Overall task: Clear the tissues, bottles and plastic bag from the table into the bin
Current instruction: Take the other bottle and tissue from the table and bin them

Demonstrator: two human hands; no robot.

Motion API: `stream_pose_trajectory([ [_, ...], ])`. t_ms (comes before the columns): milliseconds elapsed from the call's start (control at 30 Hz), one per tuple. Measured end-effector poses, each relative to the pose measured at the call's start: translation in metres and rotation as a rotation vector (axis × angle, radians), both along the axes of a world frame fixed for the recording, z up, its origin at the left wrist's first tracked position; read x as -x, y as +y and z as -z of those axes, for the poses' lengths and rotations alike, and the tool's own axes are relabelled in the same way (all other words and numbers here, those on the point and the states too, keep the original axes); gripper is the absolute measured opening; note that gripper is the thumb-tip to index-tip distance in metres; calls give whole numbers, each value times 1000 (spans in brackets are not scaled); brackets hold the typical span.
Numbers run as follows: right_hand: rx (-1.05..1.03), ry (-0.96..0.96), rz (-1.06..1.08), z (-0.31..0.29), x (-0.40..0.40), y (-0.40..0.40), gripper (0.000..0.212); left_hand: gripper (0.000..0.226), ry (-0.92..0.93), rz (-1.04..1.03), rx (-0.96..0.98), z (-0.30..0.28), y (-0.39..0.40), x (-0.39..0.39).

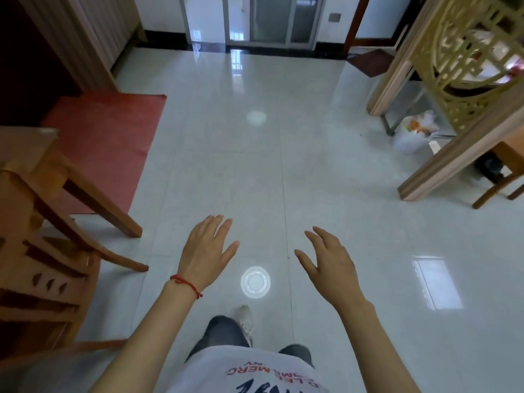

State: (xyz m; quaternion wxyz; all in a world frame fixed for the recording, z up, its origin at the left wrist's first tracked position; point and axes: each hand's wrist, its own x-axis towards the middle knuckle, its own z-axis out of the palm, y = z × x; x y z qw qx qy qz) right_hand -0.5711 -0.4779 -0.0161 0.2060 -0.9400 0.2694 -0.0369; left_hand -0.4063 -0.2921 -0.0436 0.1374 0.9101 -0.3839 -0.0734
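Note:
My left hand point(207, 251) and my right hand point(329, 262) are both held out in front of me over the glossy tiled floor, palms down, fingers spread, holding nothing. A red string bracelet circles my left wrist. A white plastic bag point(414, 134) stuffed with rubbish sits on the floor at the far right, beside a carved screen. A wooden table point(31, 154) stands at the left; its top is mostly out of view. No tissues or bottles are visible.
A wooden chair point(42, 282) stands close at my left, with a red mat point(105, 137) behind the table. The gold lattice screen point(467, 66) and its wooden frame rise at the right. A sliding glass door point(255, 18) closes the far end.

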Motion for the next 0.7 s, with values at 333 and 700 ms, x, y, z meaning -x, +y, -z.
stream_pose_trajectory([
  [333,-21,47,-68,2,-148,-90,49,62,11,-83,-11,0,-78,-133],
  [700,-13,50,-207,5,-324,-214,48,68,49,-226,-57,4,-176,-275],
])
